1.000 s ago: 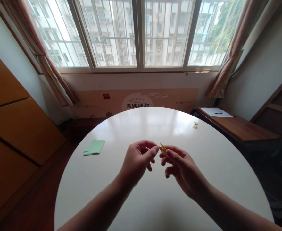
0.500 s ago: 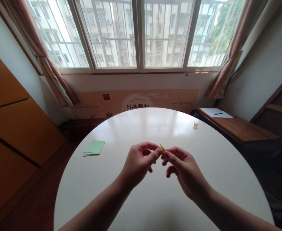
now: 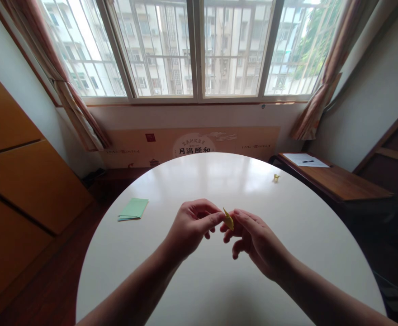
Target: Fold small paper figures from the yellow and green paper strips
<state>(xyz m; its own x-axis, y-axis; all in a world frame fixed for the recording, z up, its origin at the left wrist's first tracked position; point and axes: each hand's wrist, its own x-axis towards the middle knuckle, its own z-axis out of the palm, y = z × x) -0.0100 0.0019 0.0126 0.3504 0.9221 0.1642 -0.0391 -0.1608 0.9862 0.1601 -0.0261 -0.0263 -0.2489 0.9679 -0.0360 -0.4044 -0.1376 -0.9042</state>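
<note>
A small folded piece of yellow paper (image 3: 228,219) is pinched between both hands above the middle of the round white table (image 3: 192,290). My left hand (image 3: 190,228) grips its left side with thumb and forefinger. My right hand (image 3: 253,240) holds its right side, fingers curled. Most of the paper is hidden by the fingertips.
A stack of green paper sheets (image 3: 133,208) lies at the table's left. A tiny yellow folded piece (image 3: 276,177) sits at the far right of the table. A wooden side desk (image 3: 338,181) with a sheet and pen stands to the right, wooden cabinets on the left.
Both hands have shifted slightly down and closer together, and the yellow paper has turned so that more of it shows between the fingertips.
</note>
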